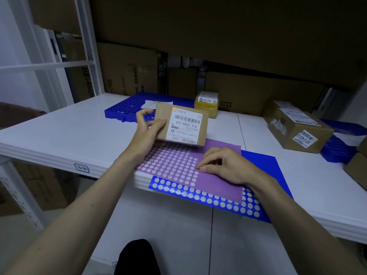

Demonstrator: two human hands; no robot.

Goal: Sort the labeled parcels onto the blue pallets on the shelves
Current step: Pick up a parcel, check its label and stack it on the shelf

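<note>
On the white shelf (69, 133), the blue pallet (127, 107) at the back left carries only a flat white packet (156, 104). The left hand (148, 133) holds a small labelled cardboard parcel (181, 125) aloft, thumb and fingers curled round its left edge. The right hand (222, 165) picks at the purple sticker sheet (188, 167), fingers curled, apparently pinching a dot. A yellow parcel (206, 105) and a larger box (296, 130) lie off any pallet, so sorting looks barely begun

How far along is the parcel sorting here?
Done: a white flat packet lies on the blue perforated pallet. In hand: left hand holds a small labeled brown cardboard parcel. Left: a yellow-taped box sits on the white shelf.
</note>
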